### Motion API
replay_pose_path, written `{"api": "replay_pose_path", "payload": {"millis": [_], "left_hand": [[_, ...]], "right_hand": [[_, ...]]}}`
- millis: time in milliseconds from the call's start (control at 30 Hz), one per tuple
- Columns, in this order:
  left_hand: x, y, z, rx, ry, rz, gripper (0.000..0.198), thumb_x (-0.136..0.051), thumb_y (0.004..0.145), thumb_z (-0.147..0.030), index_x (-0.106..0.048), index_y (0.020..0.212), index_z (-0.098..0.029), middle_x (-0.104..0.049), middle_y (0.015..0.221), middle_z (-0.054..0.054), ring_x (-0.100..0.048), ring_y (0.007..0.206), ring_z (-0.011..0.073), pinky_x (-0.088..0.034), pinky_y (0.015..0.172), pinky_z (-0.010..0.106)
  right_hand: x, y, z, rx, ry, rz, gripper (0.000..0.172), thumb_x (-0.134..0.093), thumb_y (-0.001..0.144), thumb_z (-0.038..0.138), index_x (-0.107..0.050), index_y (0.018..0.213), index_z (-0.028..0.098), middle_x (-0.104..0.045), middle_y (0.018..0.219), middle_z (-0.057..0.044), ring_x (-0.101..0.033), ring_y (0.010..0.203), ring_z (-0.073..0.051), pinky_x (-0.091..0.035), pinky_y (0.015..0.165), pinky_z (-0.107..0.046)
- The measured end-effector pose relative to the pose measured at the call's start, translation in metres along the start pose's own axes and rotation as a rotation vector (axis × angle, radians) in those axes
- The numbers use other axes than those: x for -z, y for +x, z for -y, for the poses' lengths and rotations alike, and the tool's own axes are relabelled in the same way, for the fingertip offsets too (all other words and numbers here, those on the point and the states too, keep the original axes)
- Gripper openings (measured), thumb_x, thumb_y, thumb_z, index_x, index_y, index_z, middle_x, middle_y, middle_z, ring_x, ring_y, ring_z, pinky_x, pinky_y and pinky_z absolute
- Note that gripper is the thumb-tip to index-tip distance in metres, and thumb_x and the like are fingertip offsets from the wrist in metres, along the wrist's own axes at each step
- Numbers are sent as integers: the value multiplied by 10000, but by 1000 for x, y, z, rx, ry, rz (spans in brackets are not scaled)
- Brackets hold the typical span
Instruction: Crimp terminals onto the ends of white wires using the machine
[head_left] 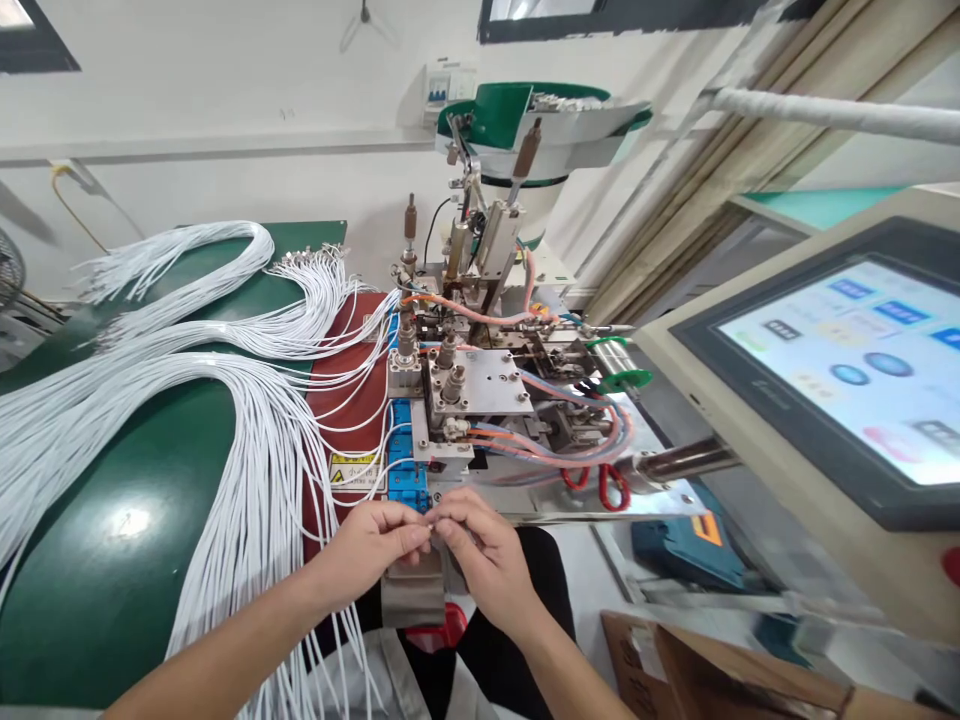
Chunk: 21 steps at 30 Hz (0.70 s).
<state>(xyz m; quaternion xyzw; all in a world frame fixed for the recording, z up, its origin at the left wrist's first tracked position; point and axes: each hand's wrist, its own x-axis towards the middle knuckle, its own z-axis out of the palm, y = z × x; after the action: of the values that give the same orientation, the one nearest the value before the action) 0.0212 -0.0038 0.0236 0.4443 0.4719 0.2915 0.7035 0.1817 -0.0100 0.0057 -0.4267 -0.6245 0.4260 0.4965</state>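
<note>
At the front edge of the machine, my left hand (373, 552) and my right hand (486, 562) meet fingertip to fingertip. Both are closed in a pinch, and the tiny thing between them is too small and covered to name. Just beyond the fingers sits a row of blue cable holders (405, 455), with white cables running into it from the left. A large bundle of white cables (247, 400) fans over the table and hangs down past my left forearm. The metal machine (484, 380) with its orange and grey air tubes stands directly ahead.
A tilted touch screen (847, 360) juts in from the right. Behind the machine rises a green-lined feeder bowl (499, 115). Cables lie across the green table (127, 560). A cardboard box (637, 660) and a dark blue case (686, 550) are low on the right.
</note>
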Motion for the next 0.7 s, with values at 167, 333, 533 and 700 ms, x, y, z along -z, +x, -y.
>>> {"api": "replay_pose_path", "payload": {"millis": [167,333,533,700], "left_hand": [[-3,1,2,-21,60,-147,252,-611,722,-366,-663,750,-120,-579,632,11,-490,585,102,-395,576,222],[-7,0,-2,-28,145,-179,199,-617,703,-312,-664,704,-118,-586,612,6,-482,565,101,-397,568,222],[-9,-2,-2,-91,252,-191,165,-576,724,-274,-667,715,-136,-601,638,5,-503,602,118,-411,596,230],[-9,-2,3,-86,212,-181,211,-549,754,-323,-642,774,-135,-550,611,-6,-484,577,109,-418,586,235]], "right_hand": [[-10,-10,-8,-141,18,-192,115,-529,798,197,-642,814,186,-595,780,-40,-580,725,-150,-472,641,-264],[-13,-11,-3,-89,-56,-164,79,-553,767,160,-628,748,178,-598,724,-32,-574,675,-141,-459,611,-255],[-13,-8,2,-43,-151,-145,114,-517,780,155,-599,705,178,-584,688,-29,-548,641,-140,-445,592,-259],[-18,-8,1,-77,-101,-217,125,-511,792,181,-586,692,178,-554,665,-16,-543,627,-137,-443,583,-255]]}}
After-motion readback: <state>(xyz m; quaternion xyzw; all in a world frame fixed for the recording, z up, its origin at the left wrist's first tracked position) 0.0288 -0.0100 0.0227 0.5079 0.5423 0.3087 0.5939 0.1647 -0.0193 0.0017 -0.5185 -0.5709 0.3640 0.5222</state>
